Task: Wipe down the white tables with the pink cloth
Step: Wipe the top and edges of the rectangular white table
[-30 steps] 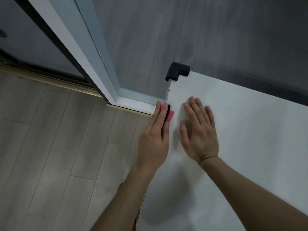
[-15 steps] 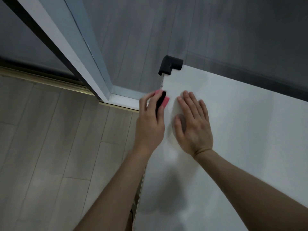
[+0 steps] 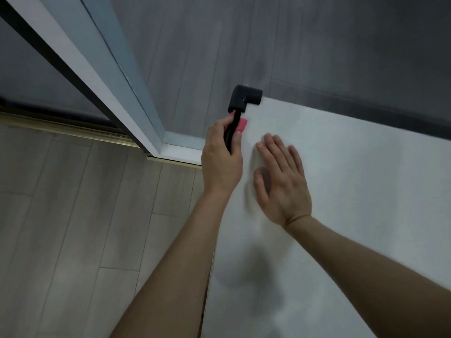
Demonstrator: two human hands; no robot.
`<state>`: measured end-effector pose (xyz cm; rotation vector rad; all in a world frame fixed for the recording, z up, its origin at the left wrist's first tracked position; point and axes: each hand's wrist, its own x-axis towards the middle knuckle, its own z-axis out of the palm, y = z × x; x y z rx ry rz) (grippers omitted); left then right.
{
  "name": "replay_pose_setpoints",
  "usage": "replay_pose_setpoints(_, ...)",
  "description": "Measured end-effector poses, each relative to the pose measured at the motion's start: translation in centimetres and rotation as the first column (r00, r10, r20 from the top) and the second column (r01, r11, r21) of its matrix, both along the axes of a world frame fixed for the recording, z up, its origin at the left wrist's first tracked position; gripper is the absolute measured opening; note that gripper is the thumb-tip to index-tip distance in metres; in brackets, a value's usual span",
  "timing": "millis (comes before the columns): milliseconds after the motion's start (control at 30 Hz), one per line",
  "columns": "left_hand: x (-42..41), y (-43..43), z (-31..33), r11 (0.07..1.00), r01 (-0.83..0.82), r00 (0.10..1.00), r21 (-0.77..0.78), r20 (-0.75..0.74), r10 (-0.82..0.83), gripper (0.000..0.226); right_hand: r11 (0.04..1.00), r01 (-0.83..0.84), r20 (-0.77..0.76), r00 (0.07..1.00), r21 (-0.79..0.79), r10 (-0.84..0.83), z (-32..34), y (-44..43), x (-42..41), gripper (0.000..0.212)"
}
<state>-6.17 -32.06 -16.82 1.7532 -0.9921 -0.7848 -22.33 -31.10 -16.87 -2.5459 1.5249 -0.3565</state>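
Floor: pale wood-look planks point(image 3: 73, 228) are seen at far left, beside the table's edge
Door frame: a white and grey frame point(image 3: 102, 76) is run diagonally from the upper left down to a corner near the left hand
Left hand: the left hand point(image 3: 220, 164) is placed at the table's left edge, fingers curled round the cloth and gripping it
Pink cloth: the pink cloth point(image 3: 242, 125) is mostly hidden by the fingers; a small pink corner is shown past the fingertips, on the table top right at the edge
Dark strip: a black strip point(image 3: 229, 136) is seen between the fingers; cloth or table edge cannot be told
Corner guard: a black L-shaped guard point(image 3: 244, 98) is fitted over the far left corner, just beyond the cloth
Right hand: the right hand point(image 3: 283, 184) is laid flat, palm down, fingers straight, nothing held; just beside the left hand, apart from the cloth
White table: the white table point(image 3: 366, 191) is spread rightward beneath both forearms
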Motion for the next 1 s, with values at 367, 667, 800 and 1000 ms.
replay_pose_setpoints(367,-0.4,4.1,0.9,0.997,0.073,0.983,0.039,0.167,-0.078,0.039,1.000,0.017,0.013,1.000,0.016,-0.017,0.1,-0.1,0.1,0.061)
replay_pose_setpoints(667,-2.1,14.9,0.6,0.997,0.074,0.979,-0.008,0.192,-0.071,0.044,0.999,0.031,0.027,0.999,0.033,-0.032,0.8,0.1,0.4,0.060)
replay_pose_setpoints(800,-1.8,10.8,1.1,0.999,0.044,0.979,0.017,0.199,-0.047,0.044,0.998,0.034,0.041,0.999,0.052,-0.036,1.5,0.3,0.6,0.058)
replay_pose_setpoints(1000,-2.6,19.8,0.6,0.996,0.085,0.975,-0.023,0.207,-0.079,0.047,0.998,0.038,0.019,0.999,0.059,-0.039,2.0,0.4,0.9,0.057)
